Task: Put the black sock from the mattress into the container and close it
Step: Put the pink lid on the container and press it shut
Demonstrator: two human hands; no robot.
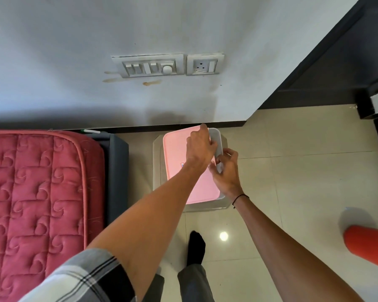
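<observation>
While the lid goes on, items listed from left to right, each placed against the container as landmark.

Mattress (35, 192): red, quilted, well to the container's left; no loose sock visible on it.

Container (216, 136): clear plastic box on the tiled floor against the wall. Pink lid (179, 153) lies across its top, slightly askew, the box's right rim still showing beside it. Judged light and rigid, with a thin lid that would flex if pressed mid-panel; best gripped and pressed at the rim and corners.

Black sock: not seen; presumably inside the container, hidden under the lid. The dark sock (195, 247) on the floor near the container is worn on the person's foot.

Left hand (202, 147): over the lid's far right edge, fingers curled down onto it.

Right hand (225, 168): just right of the left, thumb and fingers pinching the container's right rim.

Orange object (367, 245): well right of the container, blurred, unidentified.
</observation>
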